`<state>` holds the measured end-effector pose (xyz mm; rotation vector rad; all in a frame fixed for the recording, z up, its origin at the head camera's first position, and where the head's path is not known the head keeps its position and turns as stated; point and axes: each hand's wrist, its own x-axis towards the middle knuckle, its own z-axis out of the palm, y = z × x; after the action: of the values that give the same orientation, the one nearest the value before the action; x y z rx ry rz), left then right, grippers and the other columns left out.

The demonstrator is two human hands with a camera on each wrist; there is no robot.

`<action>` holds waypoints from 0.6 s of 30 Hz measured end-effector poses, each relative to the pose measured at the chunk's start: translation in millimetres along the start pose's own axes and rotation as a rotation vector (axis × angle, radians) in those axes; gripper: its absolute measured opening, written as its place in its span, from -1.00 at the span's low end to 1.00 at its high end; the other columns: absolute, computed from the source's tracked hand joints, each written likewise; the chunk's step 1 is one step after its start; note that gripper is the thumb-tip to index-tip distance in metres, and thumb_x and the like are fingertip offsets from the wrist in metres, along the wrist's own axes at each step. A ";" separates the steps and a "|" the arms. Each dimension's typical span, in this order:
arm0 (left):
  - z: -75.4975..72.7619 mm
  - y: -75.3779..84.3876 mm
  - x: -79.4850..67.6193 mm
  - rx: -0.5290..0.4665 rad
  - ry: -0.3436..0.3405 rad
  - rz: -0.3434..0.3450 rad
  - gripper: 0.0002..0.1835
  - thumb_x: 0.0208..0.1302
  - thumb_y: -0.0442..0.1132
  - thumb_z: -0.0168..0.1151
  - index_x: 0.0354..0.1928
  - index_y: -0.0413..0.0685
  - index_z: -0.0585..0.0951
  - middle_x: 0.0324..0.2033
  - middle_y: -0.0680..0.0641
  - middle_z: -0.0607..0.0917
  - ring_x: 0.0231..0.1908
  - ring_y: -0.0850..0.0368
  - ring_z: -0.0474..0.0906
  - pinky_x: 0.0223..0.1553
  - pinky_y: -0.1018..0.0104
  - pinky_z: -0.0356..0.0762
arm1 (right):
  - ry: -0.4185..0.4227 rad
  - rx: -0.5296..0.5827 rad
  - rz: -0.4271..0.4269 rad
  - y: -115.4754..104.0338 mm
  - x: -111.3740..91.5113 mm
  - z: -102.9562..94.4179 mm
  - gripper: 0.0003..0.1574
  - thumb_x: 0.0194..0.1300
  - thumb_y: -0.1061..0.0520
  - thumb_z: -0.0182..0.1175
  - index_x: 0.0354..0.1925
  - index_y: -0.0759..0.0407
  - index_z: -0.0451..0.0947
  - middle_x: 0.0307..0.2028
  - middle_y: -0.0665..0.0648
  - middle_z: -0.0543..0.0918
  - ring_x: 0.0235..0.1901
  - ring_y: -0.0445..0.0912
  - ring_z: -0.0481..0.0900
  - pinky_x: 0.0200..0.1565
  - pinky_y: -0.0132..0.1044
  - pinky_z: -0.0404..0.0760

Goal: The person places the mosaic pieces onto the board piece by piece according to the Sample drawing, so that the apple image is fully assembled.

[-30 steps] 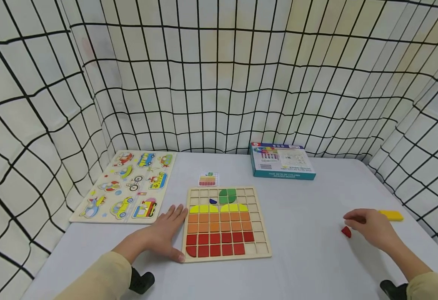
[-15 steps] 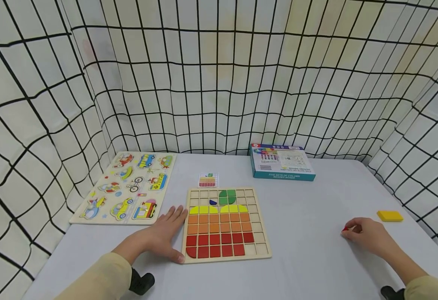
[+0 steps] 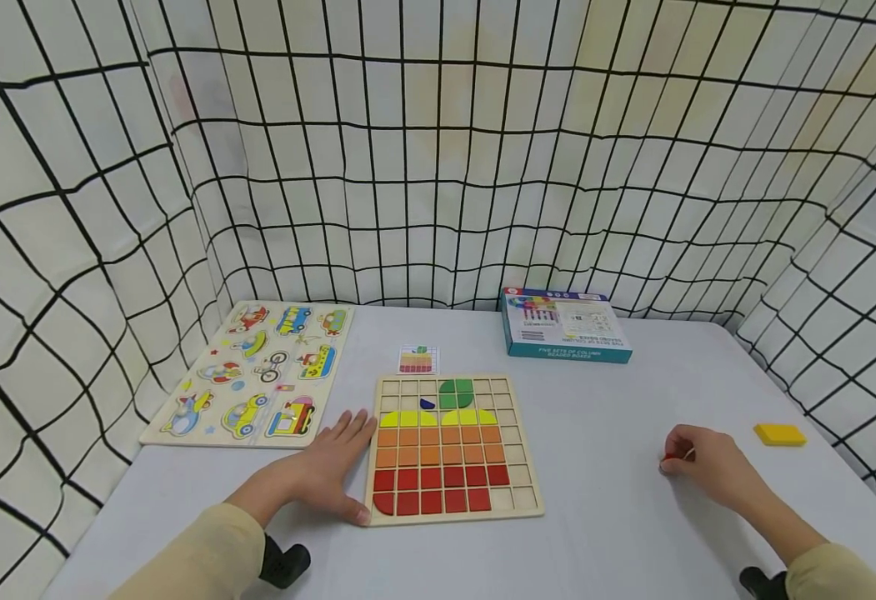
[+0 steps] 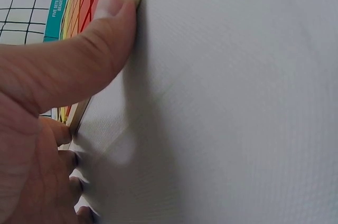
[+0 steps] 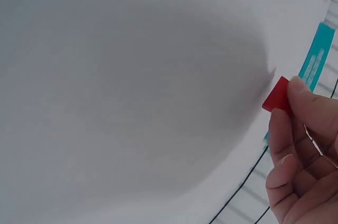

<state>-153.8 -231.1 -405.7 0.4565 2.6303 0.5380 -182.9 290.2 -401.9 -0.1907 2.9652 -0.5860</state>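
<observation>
In the head view, my left hand (image 3: 325,475) lies with fingers spread at the left side of a wooden grid board (image 3: 514,456). Its thumb touches the board's near left corner, also seen in the left wrist view. Red, orange and yellow tiles fill rows of the board, with a green leaf shape (image 3: 456,393) and a small dark blue tile (image 3: 427,403) above them. Off to the right, my right hand (image 3: 711,467) pinches a small red tile (image 5: 277,94) between thumb and forefinger, over the white tabletop. Its other fingers are curled.
A printed pattern card (image 3: 418,359) lies just behind the board. At the back stands a flat teal-edged box (image 3: 568,327); a yellow block (image 3: 779,434) sits at far right. Left is a vehicle picture puzzle (image 3: 257,375). Black netting (image 3: 438,225) surrounds the table.
My right hand has picked the red tile up from the table and moved it a little left, away from the yellow block. My left hand has stayed by the board.
</observation>
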 end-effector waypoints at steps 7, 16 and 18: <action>-0.2 -0.3 0.3 0.005 -0.001 -0.003 0.37 -0.13 0.14 0.64 0.61 -0.21 0.02 0.63 -0.29 -0.05 0.61 -0.38 -0.27 0.55 -0.39 -0.17 | -0.019 0.185 -0.097 -61.2 0.9 21.4 -0.85 0.25 0.20 0.43 -0.28 0.13 0.61 -0.34 -0.01 0.69 -0.32 -0.13 0.57 -0.35 -0.44 0.60; -1.1 2.0 -1.4 0.004 -0.008 -0.005 0.36 -0.12 0.13 0.64 0.61 -0.22 0.02 0.63 -0.30 -0.04 0.61 -0.38 -0.27 0.55 -0.39 -0.18 | -0.165 0.482 -0.187 -131.4 0.6 53.2 -0.85 0.31 0.18 0.39 -0.26 0.21 0.61 -0.34 0.04 0.72 -0.35 -0.11 0.66 -0.30 -0.46 0.65; -1.8 2.8 -1.9 0.004 -0.008 -0.004 0.36 -0.12 0.13 0.64 0.61 -0.22 0.03 0.62 -0.30 -0.04 0.61 -0.38 -0.27 0.55 -0.39 -0.17 | -0.170 0.504 -0.182 -141.1 -0.1 60.6 -0.84 0.29 0.17 0.40 -0.25 0.21 0.61 -0.36 0.04 0.71 -0.36 -0.11 0.63 -0.30 -0.48 0.65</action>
<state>-152.3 -229.9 -402.4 0.4532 2.6248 0.5293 -160.4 138.3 -403.3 -0.4362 2.5528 -1.2420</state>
